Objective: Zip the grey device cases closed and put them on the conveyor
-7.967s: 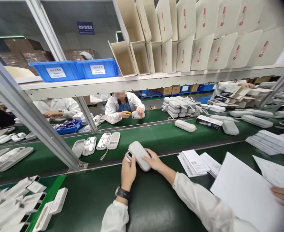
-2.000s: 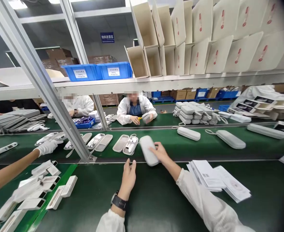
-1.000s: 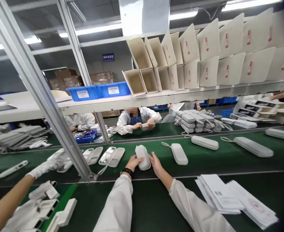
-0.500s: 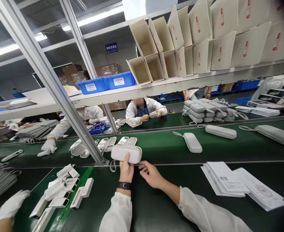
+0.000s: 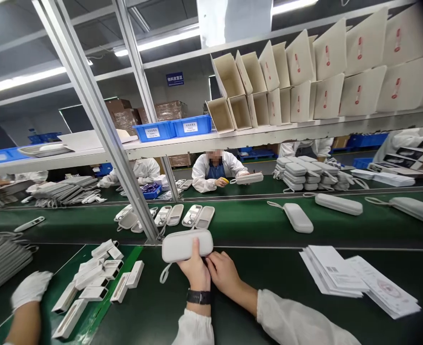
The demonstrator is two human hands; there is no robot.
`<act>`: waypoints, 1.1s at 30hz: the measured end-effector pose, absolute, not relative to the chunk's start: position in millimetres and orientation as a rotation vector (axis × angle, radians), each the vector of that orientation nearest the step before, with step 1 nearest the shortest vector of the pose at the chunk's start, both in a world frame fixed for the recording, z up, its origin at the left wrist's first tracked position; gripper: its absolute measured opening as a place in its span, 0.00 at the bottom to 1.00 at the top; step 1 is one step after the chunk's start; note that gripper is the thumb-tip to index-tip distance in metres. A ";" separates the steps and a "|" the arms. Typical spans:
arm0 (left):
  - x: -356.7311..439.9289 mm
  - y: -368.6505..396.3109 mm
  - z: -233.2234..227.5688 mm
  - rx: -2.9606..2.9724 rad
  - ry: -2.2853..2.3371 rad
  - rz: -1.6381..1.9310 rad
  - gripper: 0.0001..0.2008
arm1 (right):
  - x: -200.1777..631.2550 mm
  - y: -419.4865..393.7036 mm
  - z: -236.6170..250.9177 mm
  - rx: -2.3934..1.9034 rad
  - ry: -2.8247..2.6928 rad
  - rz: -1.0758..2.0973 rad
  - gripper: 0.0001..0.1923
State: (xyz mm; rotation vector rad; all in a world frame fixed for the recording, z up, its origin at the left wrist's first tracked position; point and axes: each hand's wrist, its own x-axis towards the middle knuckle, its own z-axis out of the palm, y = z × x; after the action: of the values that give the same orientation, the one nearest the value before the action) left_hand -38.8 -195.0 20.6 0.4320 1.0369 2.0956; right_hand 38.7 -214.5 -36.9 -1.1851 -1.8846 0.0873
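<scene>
My left hand [image 5: 196, 268] grips a closed grey oblong zip case [image 5: 186, 245], held on its long edge just above the dark green table, its strap loop hanging at the left end. My right hand [image 5: 224, 272] rests beside the left hand with its fingertips at the case's right lower end; whether it pinches the zipper is hidden. Just beyond, on the green conveyor belt [image 5: 247, 223], lie several open cases [image 5: 197, 216] with white devices inside.
A slanted metal post [image 5: 99, 120] meets the table left of the case. Small white boxes [image 5: 99, 278] and a co-worker's gloved hand [image 5: 29, 287] are at left, paper leaflets [image 5: 355, 280] at right. Closed cases [image 5: 298, 218] ride the belt; other people work across it under a shelf of cartons [image 5: 305, 81].
I put one closed case onto the belt, took another from it with both hands and drew it toward me; over the last half second the case has come lower and nearer.
</scene>
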 end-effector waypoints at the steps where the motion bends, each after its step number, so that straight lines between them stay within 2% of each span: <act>1: -40.1 -195.2 20.6 0.438 1.050 2.106 0.37 | 40.1 -213.3 -36.5 -1.190 -1.924 -0.051 0.14; 4: -41.8 -194.6 19.0 0.431 1.075 2.155 0.38 | 49.5 -205.8 -34.9 -1.134 -2.000 -0.382 0.14; 7: -44.3 -194.5 16.3 0.425 1.100 2.173 0.42 | 65.8 -197.3 -32.1 -1.096 -2.048 -0.489 0.13; 11: -58.2 -201.1 9.5 0.532 1.122 2.083 0.42 | 86.0 -188.7 -29.3 -1.057 -2.115 -0.497 0.13; 15: -86.5 -212.2 4.5 0.679 1.138 1.843 0.42 | 94.4 -185.6 -30.1 -0.952 -2.177 -0.491 0.12; 21: -123.0 -223.5 16.9 0.728 1.130 1.605 0.31 | 81.6 -194.5 -31.2 -0.826 -2.196 -0.503 0.13; 26: -136.1 -235.2 4.2 0.677 1.146 1.359 0.27 | 74.1 -203.1 -27.3 -0.820 -2.210 -0.455 0.14; 33: -174.5 -244.2 -13.6 0.895 0.931 0.779 0.33 | 65.7 -223.3 -27.6 -0.738 -2.353 -0.334 0.15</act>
State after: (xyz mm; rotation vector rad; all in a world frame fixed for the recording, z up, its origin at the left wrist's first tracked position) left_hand -174.5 -244.2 -13.6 0.8949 0.9314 0.7789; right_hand 65.7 -223.3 -27.6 -0.7375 -2.3528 -0.3338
